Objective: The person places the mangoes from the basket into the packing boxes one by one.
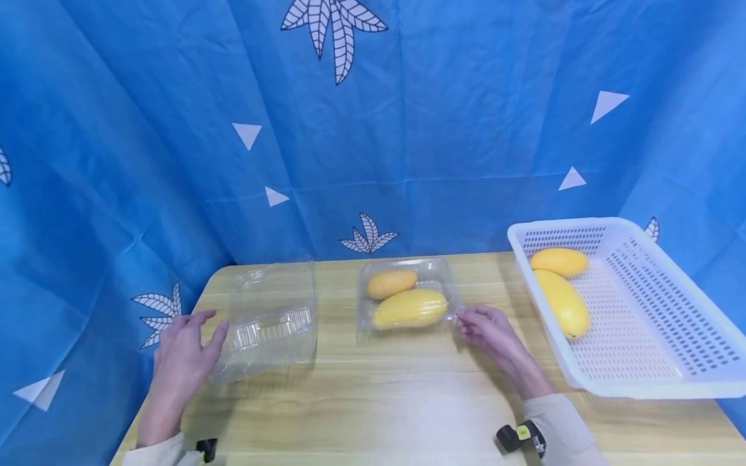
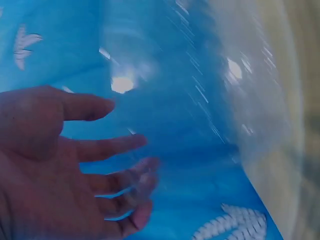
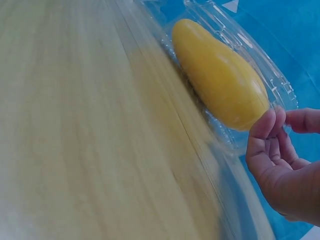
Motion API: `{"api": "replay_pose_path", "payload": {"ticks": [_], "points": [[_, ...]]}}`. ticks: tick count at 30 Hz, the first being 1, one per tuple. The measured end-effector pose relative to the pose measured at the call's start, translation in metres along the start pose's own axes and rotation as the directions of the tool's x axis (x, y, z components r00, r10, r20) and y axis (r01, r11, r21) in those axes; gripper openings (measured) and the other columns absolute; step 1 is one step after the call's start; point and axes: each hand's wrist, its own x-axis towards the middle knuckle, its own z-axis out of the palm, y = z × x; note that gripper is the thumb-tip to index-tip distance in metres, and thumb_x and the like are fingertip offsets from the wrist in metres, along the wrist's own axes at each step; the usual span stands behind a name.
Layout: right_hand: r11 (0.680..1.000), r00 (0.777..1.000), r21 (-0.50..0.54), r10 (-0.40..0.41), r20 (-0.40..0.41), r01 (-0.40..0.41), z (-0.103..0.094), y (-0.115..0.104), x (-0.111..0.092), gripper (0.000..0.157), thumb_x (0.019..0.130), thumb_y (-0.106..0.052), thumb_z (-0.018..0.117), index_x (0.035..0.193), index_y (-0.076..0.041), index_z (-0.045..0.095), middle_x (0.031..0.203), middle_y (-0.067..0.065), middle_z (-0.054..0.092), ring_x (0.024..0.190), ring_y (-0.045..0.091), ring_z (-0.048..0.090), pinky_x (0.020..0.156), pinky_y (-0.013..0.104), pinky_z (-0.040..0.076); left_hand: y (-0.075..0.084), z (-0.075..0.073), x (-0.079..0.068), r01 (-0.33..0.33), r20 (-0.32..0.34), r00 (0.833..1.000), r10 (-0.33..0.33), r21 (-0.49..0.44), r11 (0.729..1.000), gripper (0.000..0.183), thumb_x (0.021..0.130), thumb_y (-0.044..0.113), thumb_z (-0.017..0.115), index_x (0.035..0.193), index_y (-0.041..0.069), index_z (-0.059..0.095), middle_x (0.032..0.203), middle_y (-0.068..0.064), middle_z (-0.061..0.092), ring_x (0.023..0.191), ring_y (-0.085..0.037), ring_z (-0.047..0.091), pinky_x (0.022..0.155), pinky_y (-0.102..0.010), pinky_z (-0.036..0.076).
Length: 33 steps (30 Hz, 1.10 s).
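A clear plastic container (image 1: 364, 320) sits at the middle of the table, with a small orange-yellow mango (image 1: 392, 283) and a larger yellow mango (image 1: 410, 309) inside. My right hand (image 1: 488, 333) pinches its near right edge between thumb and fingertips; the right wrist view shows this hand (image 3: 280, 160) right by the large mango's (image 3: 220, 75) end. On the left stands a second clear container (image 1: 271, 323), its hinged lid raised, with no fruit in it. Beside its left edge is my left hand (image 1: 185, 349). In the left wrist view the hand's (image 2: 75, 165) fingers are spread and relaxed, holding nothing.
A white perforated basket (image 1: 629, 336) stands at the right of the wooden table (image 1: 373, 414), two yellow mangoes (image 1: 562, 304) lying along its left side. Behind the table and along its left side hangs a blue patterned curtain (image 1: 454, 129).
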Motion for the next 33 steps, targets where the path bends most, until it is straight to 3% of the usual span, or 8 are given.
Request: {"api": "replay_pose_path", "payload": {"ticks": [2,6,9,12,15,24,29,33], "points": [[1.000,1.000,-0.005,-0.005,-0.001,0.005,-0.001,-0.001,0.001,0.024,0.092,-0.014,0.060,0.105,0.005,0.056,0.088,0.009,0.061,0.074,0.014,0.059,0.071,0.027,0.053,-0.015,0.001,0.003,0.026,0.118,0.993,-0.031,0.043,0.999,0.058,0.098,0.039,0.045,0.127,-0.011,0.046,0.120,-0.036,0.041,0.105,-0.053,0.038,0.078,-0.067,0.034],[1.000,1.000,-0.016,0.001,0.003,-0.001,-0.001,-0.001,0.004,0.026,0.092,-0.015,0.061,0.107,0.006,0.056,0.088,0.008,0.062,0.075,0.014,0.059,0.071,0.027,0.053,-0.037,0.003,0.006,0.059,0.324,0.943,-0.073,0.053,0.997,0.069,0.101,0.043,0.032,0.132,-0.018,0.033,0.120,-0.039,0.039,0.107,-0.053,0.039,0.082,-0.064,0.036],[1.000,1.000,-0.013,0.012,0.001,-0.012,-0.002,0.000,0.005,0.027,0.091,-0.016,0.062,0.107,0.005,0.056,0.089,0.009,0.062,0.075,0.014,0.059,0.073,0.028,0.053,-0.046,0.003,0.009,0.066,0.424,0.904,-0.062,0.006,0.998,0.070,0.102,0.041,0.031,0.131,-0.023,0.029,0.112,-0.036,0.048,0.100,-0.046,0.049,0.080,-0.054,0.042],[1.000,1.000,-0.009,0.025,-0.006,-0.025,-0.003,-0.001,0.006,0.027,0.089,-0.017,0.064,0.106,0.004,0.056,0.090,0.009,0.061,0.075,0.014,0.059,0.073,0.028,0.053,-0.050,0.005,0.010,0.074,0.475,0.879,-0.051,-0.031,0.997,0.068,0.102,0.039,0.034,0.132,-0.022,0.028,0.104,-0.028,0.056,0.090,-0.037,0.057,0.073,-0.046,0.047],[0.999,0.999,-0.012,0.033,-0.010,-0.033,-0.003,-0.002,0.006,0.029,0.089,-0.017,0.064,0.106,0.004,0.056,0.090,0.009,0.061,0.075,0.013,0.059,0.073,0.028,0.053,-0.051,0.008,0.010,0.079,0.473,0.880,-0.052,-0.036,0.996,0.065,0.101,0.038,0.036,0.132,-0.020,0.030,0.099,-0.023,0.060,0.083,-0.030,0.060,0.068,-0.043,0.048],[1.000,1.000,-0.009,0.019,-0.002,-0.019,0.001,-0.004,0.009,0.032,0.090,-0.016,0.064,0.109,0.007,0.053,0.091,0.011,0.062,0.075,0.013,0.059,0.073,0.027,0.052,-0.069,0.023,0.002,0.025,0.406,0.913,-0.026,0.009,1.000,0.063,0.103,0.040,0.022,0.126,-0.016,0.039,0.080,-0.008,0.060,0.069,-0.021,0.056,0.061,-0.040,0.044],[1.000,1.000,0.014,0.012,-0.014,-0.012,0.000,-0.004,0.012,0.027,0.090,-0.015,0.063,0.106,0.005,0.054,0.090,0.010,0.062,0.074,0.013,0.059,0.071,0.025,0.052,-0.077,0.036,-0.006,0.004,0.359,0.933,-0.006,0.007,1.000,0.053,0.103,0.039,0.025,0.119,-0.007,0.046,0.072,-0.005,0.054,0.060,-0.018,0.050,0.052,-0.033,0.039],[1.000,0.999,0.024,0.008,-0.033,-0.007,-0.001,-0.005,0.013,0.023,0.090,-0.014,0.063,0.103,0.003,0.055,0.088,0.008,0.062,0.072,0.012,0.059,0.069,0.024,0.052,-0.081,0.042,-0.010,0.005,0.392,0.920,-0.022,0.045,0.999,0.057,0.102,0.045,0.019,0.115,-0.003,0.046,0.071,-0.006,0.051,0.060,-0.019,0.049,0.053,-0.034,0.038]]}}
